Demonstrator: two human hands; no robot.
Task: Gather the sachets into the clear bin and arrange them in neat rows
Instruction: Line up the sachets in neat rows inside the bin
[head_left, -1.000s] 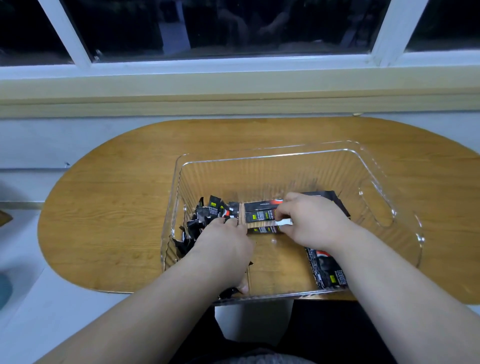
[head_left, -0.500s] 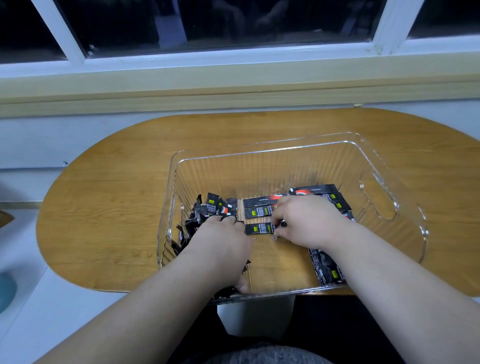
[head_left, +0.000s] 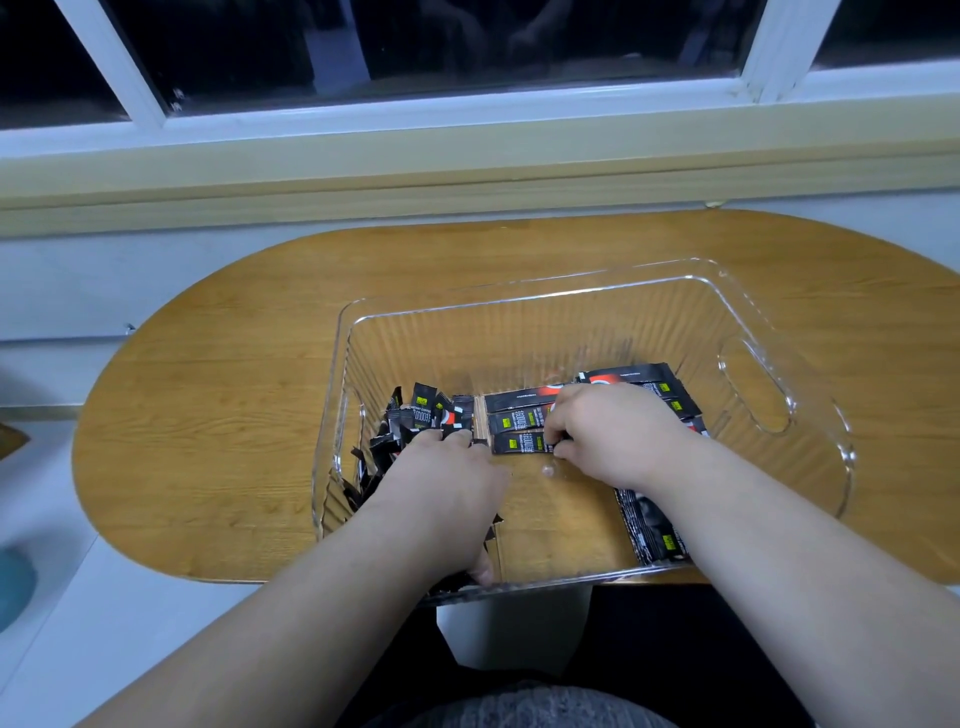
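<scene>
A clear ribbed bin (head_left: 519, 325) stands on the wooden table (head_left: 208, 426). Inside, a loose heap of black sachets (head_left: 421, 415) fills the left end. A row of flat black sachets (head_left: 519, 418) lies across the middle, and more sachets (head_left: 654, 530) lie along the right under my forearm. My left hand (head_left: 441, 488) rests palm down on the heap, fingers spread over the sachets. My right hand (head_left: 613, 431) has its fingers curled and pinches the right end of the nearest sachet in the row (head_left: 519, 444).
The bin has a handle cut-out (head_left: 753, 395) in its right wall. A window sill (head_left: 467, 171) and dark window run along the back. A teal object (head_left: 15, 582) sits low at the left, off the table.
My right hand slid slightly toward me along the row and now pinches the nearest flat sachet. My left hand stays on the heap. The view shifted a little.
</scene>
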